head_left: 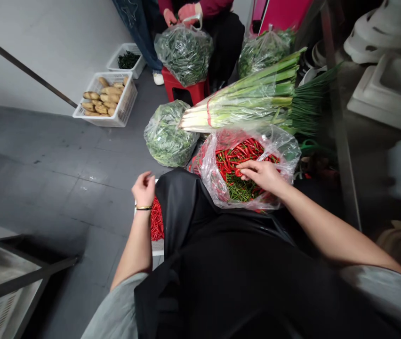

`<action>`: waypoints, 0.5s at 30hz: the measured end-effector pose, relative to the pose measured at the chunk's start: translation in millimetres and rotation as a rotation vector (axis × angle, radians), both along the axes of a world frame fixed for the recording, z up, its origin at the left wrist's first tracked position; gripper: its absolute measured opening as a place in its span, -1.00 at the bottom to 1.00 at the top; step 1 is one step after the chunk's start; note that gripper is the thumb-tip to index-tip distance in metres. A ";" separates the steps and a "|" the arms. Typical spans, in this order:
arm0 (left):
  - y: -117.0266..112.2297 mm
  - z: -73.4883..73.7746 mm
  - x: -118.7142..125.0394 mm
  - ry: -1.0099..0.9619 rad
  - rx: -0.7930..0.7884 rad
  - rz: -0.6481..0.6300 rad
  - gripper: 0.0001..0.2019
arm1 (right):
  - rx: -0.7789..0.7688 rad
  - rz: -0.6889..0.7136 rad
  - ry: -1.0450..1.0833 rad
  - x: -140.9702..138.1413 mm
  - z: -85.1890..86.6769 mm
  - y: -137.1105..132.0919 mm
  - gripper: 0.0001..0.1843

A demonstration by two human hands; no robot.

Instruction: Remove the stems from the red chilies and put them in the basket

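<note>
My right hand [261, 175] reaches into a clear plastic bag [212, 162] and pinches a red chili pepper [238, 173] between thumb and fingertips. Heaped inside that bag are red chilies [244, 149], with a mass of green stems [241, 188] on the near side. My left hand [144, 189] is raised beside my left knee, fingers curled together; whatever they may hold is hidden. Just below and to its right, a white basket [158, 247] of loose red chilies [156, 220] stands on the floor, partly covered by my black apron.
Large leeks [243, 101] in plastic lie behind the chili bag, beside bagged greens [170, 134]. Opposite, a person's pink-gloved hands [188, 12] work above another greens bag [185, 52] on a red stool [200, 89]. A potato basket [124, 110] stands left; a metal rack [345, 155] edges the right.
</note>
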State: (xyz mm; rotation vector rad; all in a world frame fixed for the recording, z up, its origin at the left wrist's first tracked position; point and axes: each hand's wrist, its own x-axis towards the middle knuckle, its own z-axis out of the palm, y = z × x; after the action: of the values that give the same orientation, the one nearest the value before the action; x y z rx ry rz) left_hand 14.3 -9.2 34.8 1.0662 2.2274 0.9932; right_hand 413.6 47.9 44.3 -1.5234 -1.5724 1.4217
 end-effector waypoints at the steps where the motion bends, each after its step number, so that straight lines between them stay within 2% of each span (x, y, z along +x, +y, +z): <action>1: 7.0 9.4 9.9 0.009 0.025 -0.021 -0.69 | 0.085 0.026 -0.039 -4.4 8.0 -7.4 -0.77; 2: 12.5 19.8 25.1 -0.004 0.087 -0.093 -0.72 | 0.184 0.052 -0.084 -9.7 16.0 -15.3 -0.77; 4: 17.7 39.1 69.2 -0.066 0.226 -0.423 -0.72 | 0.409 0.109 -0.164 -21.5 30.6 -31.3 -0.79; 5: 17.5 46.1 94.9 -0.114 0.241 -0.604 -0.71 | 0.523 0.136 -0.193 -26.9 36.3 -38.7 -0.81; 7: 13.1 51.7 143.2 -0.261 0.177 -0.930 -0.70 | 0.706 0.163 -0.237 -33.8 43.3 -50.5 -0.82; 8: 10.1 50.6 162.1 -0.320 0.141 -1.018 -0.70 | 0.755 0.159 -0.256 -34.5 44.8 -54.6 -0.82; 10: 4.7 44.2 185.1 -0.366 0.090 -1.086 -0.63 | 0.754 0.147 -0.283 -30.4 45.3 -59.6 -0.82; 12: 2.4 38.7 191.2 -0.377 0.063 -1.148 -0.58 | 0.651 0.193 -0.257 -21.3 45.7 -62.4 -0.82; 15: 4.1 40.8 186.0 -0.560 -0.084 -1.418 -0.56 | 0.359 0.440 -0.033 -7.2 48.8 -64.9 -0.76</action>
State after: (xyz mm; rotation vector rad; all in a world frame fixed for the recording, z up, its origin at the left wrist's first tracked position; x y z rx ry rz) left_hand 200.2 -5.1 75.6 1.6113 0.6670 0.4062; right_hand 406.4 -17.0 93.1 -1.0368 -2.1413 1.2367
